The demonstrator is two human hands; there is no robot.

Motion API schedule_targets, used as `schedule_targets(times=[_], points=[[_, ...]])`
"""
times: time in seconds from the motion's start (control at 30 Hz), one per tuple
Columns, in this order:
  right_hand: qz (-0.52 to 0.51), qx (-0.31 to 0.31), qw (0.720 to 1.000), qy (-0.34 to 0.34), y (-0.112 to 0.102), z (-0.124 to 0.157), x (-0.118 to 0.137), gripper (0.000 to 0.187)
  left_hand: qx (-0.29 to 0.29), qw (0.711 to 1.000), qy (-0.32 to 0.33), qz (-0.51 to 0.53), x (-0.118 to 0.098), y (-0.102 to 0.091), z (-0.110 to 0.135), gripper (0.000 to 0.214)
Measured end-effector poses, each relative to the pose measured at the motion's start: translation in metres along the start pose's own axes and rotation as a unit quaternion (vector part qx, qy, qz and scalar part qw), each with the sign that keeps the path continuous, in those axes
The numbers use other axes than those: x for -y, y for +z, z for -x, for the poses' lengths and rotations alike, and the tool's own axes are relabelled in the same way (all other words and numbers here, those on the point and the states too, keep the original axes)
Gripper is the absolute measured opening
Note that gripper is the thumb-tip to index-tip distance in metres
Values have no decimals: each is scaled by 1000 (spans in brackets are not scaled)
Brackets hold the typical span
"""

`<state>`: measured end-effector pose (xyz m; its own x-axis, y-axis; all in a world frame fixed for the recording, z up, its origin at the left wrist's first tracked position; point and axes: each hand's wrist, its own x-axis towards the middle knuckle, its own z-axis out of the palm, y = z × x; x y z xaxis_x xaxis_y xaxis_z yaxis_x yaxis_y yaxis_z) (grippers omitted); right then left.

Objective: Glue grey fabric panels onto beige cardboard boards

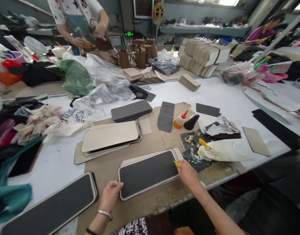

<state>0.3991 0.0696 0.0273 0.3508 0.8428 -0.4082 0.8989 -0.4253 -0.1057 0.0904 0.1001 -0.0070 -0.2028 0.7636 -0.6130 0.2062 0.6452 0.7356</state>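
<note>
In front of me lies a small stack of pale rounded boards, topped by a dark grey panel [147, 176] with a light border. My left hand [109, 192] is closed at the panel's left end, thumb on its edge and fingers curled beside it. At the opposite end, my right hand [188, 174] is closed around a thin yellow stick [176, 164]; most of it is hidden in the fingers. The stick's tip is over the panel's right end. Right of that hand, a cut-open white plastic bottle [234, 150] holds creamy paste and a yellow-handled tool [203, 143].
Cream boards [110, 135] are stacked behind, with finished-looking dark panels [54, 205] at left. An orange glue bottle [180, 120] and a black bottle [191, 122] stand mid-table. Plastic bags [103, 88] and board bundles [201, 55] lie farther back. A co-worker [81, 26] stands across.
</note>
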Motion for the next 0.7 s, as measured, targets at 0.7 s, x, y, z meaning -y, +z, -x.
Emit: schedule_targets(times=[0.7], points=[[-256, 31, 966, -7, 3, -45, -24, 20, -8, 999, 18, -27, 8, -1, -4, 49]])
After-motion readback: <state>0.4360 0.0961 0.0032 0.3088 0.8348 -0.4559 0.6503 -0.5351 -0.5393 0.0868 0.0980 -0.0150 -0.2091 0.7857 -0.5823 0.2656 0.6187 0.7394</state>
